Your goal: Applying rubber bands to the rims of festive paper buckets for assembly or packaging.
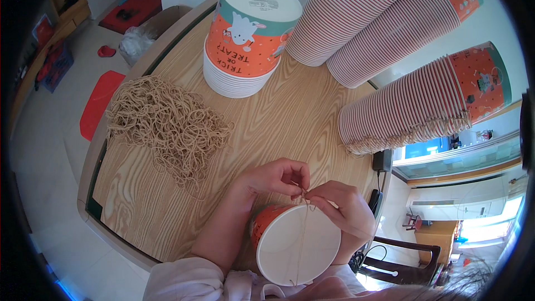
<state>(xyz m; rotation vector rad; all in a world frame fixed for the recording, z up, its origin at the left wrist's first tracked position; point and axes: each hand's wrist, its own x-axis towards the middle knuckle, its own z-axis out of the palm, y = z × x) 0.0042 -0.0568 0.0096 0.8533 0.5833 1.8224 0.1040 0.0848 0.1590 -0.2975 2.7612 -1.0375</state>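
Note:
A paper bucket (277,245) with a white inside and an orange printed outside leans against my body, its mouth tilted up toward me. A thin tan string (304,231) stretches across the mouth from the near rim to the far rim. At the far rim, my left hand (283,177) pinches the string between thumb and fingers. My right hand (346,206) pinches it too, close beside the left fingertips. The exact hold of the string in the fingers is too small to make out.
To the left on the wooden table (267,128) lies a heap of tan strings (167,125). An upside-down bucket stack (245,39) stands behind. Tall stacks of nested buckets (390,28) lean at the back right; the nearest stack (412,100) has strings along its side.

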